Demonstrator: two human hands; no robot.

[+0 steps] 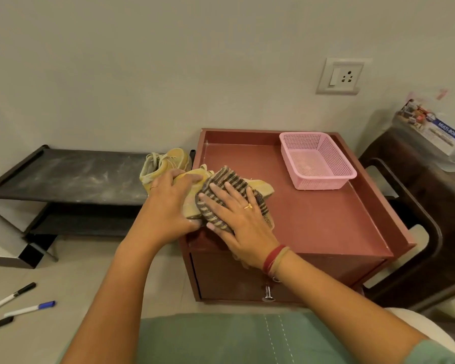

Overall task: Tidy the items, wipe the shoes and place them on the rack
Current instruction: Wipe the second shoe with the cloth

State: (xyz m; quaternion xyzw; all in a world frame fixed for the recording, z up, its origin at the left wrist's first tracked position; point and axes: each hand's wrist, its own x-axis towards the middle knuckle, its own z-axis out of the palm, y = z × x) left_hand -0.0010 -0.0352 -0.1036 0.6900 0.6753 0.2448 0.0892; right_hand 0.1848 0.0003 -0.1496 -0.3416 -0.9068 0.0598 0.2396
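Yellow and dusty, the shoe (pixel 260 187) lay on its side at the near left corner of the red worktop (pixel 326 219), its long axis running left to right. Our left hand (pixel 168 206) clasped its heel end, while our right hand (pixel 237 216) pressed the striped cloth (pixel 229 181) flat onto it; the rack (pixel 71 174) stood just left, already holding the other shoe (pixel 166 161).

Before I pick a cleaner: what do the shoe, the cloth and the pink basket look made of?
The yellow shoe looks like suede or canvas: matte, dusty upper with no shine. The striped cloth under the right hand seems a coarse woven cotton, folding softly. The pink basket looks like moulded plastic: a rigid, evenly perforated mesh.
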